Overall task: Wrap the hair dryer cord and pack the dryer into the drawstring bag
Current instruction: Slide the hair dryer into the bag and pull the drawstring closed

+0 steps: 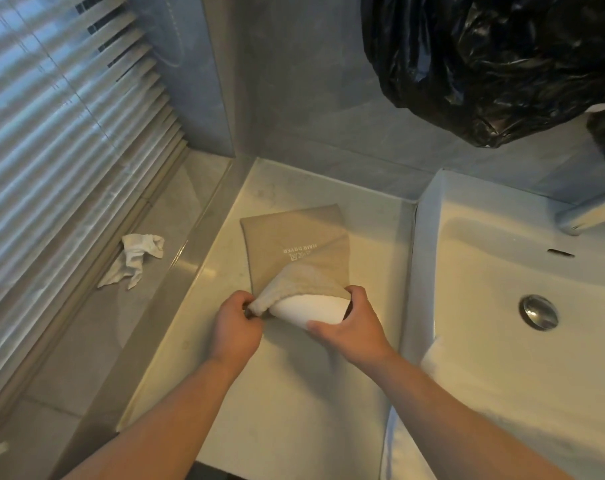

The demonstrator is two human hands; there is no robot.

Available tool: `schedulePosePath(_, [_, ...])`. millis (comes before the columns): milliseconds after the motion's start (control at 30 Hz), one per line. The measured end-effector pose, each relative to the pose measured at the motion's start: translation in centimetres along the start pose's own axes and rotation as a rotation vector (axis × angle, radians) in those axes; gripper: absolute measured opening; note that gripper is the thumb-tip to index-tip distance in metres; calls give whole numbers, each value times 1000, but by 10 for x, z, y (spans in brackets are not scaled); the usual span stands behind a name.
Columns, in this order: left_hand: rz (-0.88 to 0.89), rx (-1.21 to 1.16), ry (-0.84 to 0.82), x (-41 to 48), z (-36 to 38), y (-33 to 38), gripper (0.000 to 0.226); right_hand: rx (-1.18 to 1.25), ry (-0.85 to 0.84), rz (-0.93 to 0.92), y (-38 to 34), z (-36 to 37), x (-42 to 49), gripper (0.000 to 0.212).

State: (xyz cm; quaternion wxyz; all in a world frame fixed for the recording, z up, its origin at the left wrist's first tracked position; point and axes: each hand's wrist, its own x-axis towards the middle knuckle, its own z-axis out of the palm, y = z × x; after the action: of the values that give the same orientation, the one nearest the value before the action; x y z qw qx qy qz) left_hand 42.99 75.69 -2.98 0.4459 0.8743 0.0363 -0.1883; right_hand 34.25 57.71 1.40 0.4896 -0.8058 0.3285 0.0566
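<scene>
We have the beige drawstring bag (294,237) lying flat on the pale counter (294,393), just left of the white sink (502,289). The white hair dryer (308,308) sits partly inside it, its rounded end showing at the bag's near, gathered mouth. Our left hand (237,327) pinches the left edge of that mouth. Our right hand (353,323) curls round the dryer's exposed end at the right edge. A crumpled white cloth (134,259) lies to the far left, and a black plastic bag (484,64) hangs far right.
</scene>
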Motion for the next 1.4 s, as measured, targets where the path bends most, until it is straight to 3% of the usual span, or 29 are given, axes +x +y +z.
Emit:
schedulePosePath(300, [-57, 66, 83, 0, -1, 13, 15, 85, 11, 29, -20, 1, 1, 91])
schedulePosePath(500, [135, 10, 9, 8, 3, 6, 15, 120, 26, 45, -29, -6, 6, 70])
schedulePosePath(667, [44, 15, 87, 14, 5, 14, 21, 200, 63, 64, -30, -3, 7, 61])
schedulePosePath(800, [10, 34, 55, 16, 6, 19, 23, 309, 115, 69, -32, 0, 9, 56])
schedulePosePath(1067, [33, 7, 13, 12, 9, 21, 24, 397, 188, 126, -33, 5, 16, 62])
schedulePosePath(1400, [101, -28, -65, -6, 9, 29, 29, 197, 160, 93, -13, 11, 9, 74])
